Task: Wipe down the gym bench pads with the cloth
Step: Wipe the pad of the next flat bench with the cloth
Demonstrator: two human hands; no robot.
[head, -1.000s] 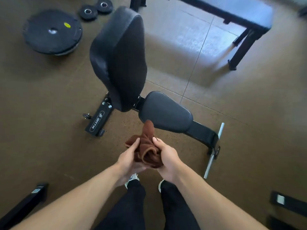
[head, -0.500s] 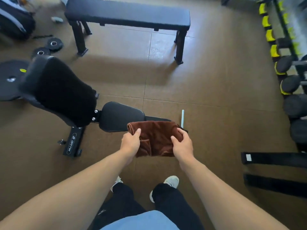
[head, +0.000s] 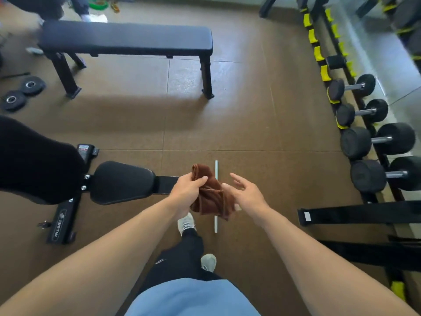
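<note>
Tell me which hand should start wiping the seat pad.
Left. The left hand already grips the brown cloth and is nearest the seat pad; the right hand is open, holding nothing, farther away.

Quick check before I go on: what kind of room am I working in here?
Most likely a gym's free-weights area: a rack of dumbbells along the right, a flat bench ahead, and weight plates lying on the floor at left.

Bare forearms, a light blue shirt (head: pixel 193 297), black trousers (head: pixel 182 258) and pale grey-white sneakers (head: pixel 186 223).
</note>
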